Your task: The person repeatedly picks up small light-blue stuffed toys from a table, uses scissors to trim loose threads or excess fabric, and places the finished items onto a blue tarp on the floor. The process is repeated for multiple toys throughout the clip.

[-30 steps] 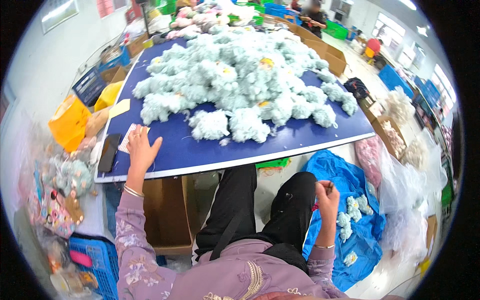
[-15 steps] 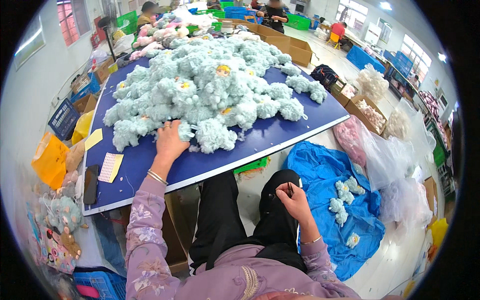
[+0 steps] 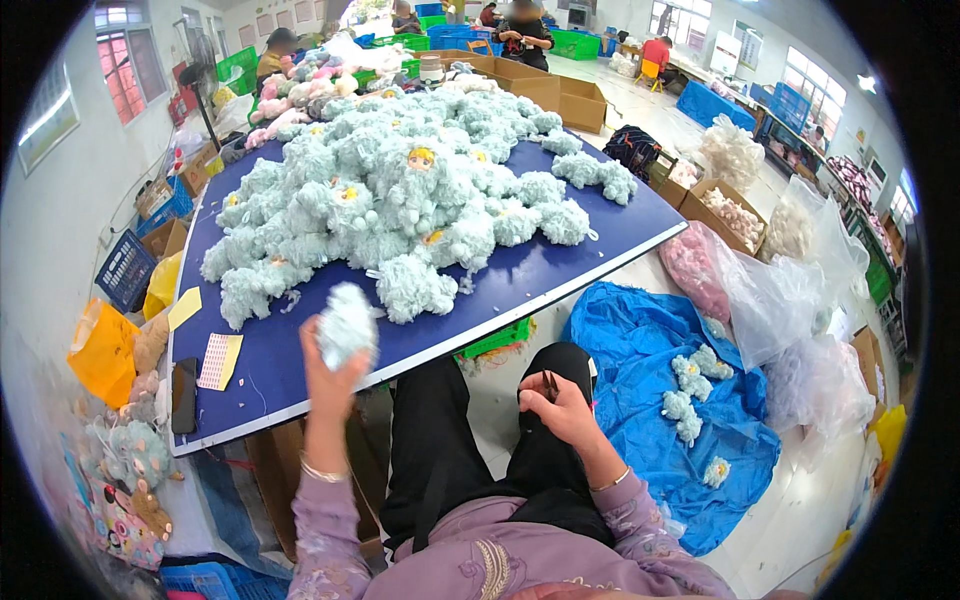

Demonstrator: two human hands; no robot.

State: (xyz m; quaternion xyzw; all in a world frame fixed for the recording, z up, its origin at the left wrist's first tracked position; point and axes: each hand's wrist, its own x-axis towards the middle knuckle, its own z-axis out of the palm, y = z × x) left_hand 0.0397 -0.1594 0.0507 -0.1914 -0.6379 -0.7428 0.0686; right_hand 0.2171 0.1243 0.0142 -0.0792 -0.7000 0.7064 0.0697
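Right hand (image 3: 568, 412) pinches a small dark pointed tool (image 3: 549, 383) over one black-trousered knee (image 3: 562, 360), beside a crinkled blue plastic sheet (image 3: 620, 400). Apart from it, the left hand (image 3: 330, 385) now clutches a blurred, fluffy pale-blue plush toy (image 3: 349, 325) above the blue counter's (image 3: 520, 282) near edge; half a second ago that hand touched the matching plush heap (image 3: 400, 205), which crowds the surface beyond. One piece is thus separated.
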